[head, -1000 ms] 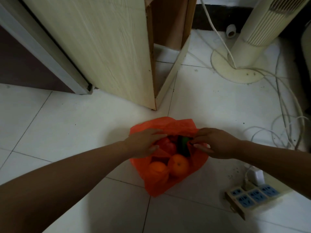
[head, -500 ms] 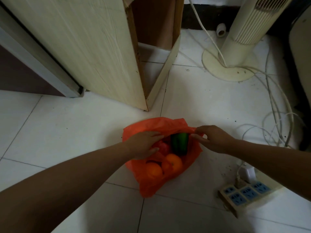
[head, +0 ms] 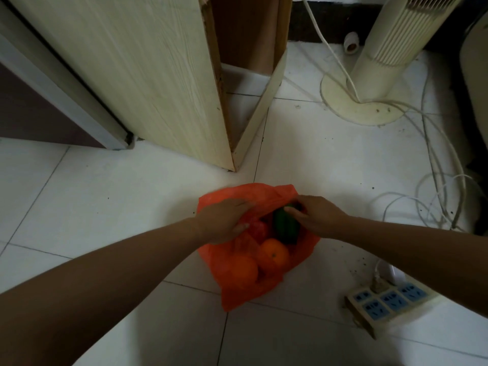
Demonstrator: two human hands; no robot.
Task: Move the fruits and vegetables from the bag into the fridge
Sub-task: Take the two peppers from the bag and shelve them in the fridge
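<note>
The left hand (head: 224,223) holds the bag (head: 237,295) by its rim. The right hand (head: 320,217) grips the green vegetable (head: 286,228). Open floor (head: 126,207) surrounds them.

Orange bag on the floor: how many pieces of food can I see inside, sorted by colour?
Orange: 2 oranges, one seen through the bag
Red: 1 red fruit
Green: 1 green vegetable
Total: 4 showing; any beneath are hidden.

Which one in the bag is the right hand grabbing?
The dark green vegetable, the only green one: the right hand holds its far end. The oranges lie nearer in the bag, untouched.
</note>
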